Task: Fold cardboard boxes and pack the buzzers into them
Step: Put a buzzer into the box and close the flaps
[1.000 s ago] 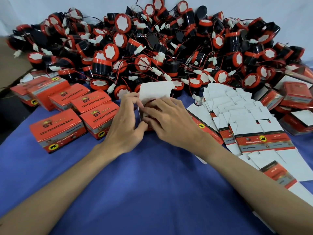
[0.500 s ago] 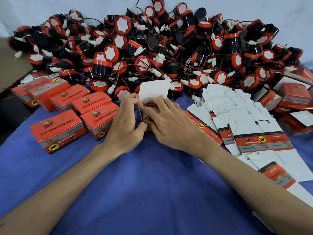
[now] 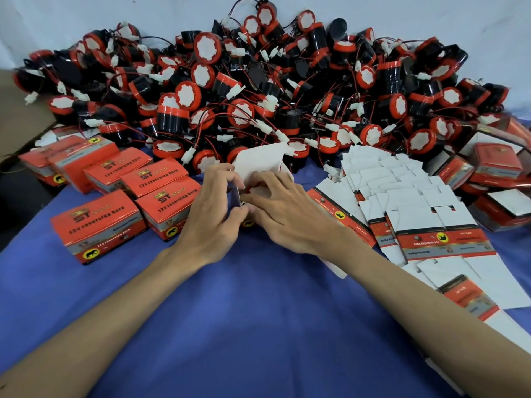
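Head view, one frame.

Half-folded box point(image 3: 260, 160): centre of the frame, on the blue-covered table point(image 3: 244, 311), just in front of the buzzer heap. Its white lid flap stood up and tilted away from the camera; the red printed body was mostly hidden behind the hands. Whether a buzzer sat inside could not be told.

Left hand point(image 3: 212, 222): fingers point(image 3: 221, 173) curled over the box's left side, thumb pressed to its near lower corner, so the box wall was pinched between them.

Right hand point(image 3: 287, 216): fingers point(image 3: 273, 182) bent and slightly spread over the top opening, thumb reaching left along the near edge until it met the left thumb. Gripping the box.

Buzzers point(image 3: 258, 90): large loose heap across the whole upper frame, black bodies with red caps, red-and-black wires and white plugs, against a white wall point(image 3: 86, 12).

Closed boxes point(image 3: 97, 222): red, printed "12v reversing horn", grouped at left of the frame, touching one another.

Flat box blanks point(image 3: 416, 202): overlapping stack at right of the frame, mostly white side up.

More red boxes point(image 3: 497, 165): far right edge, piled untidily.
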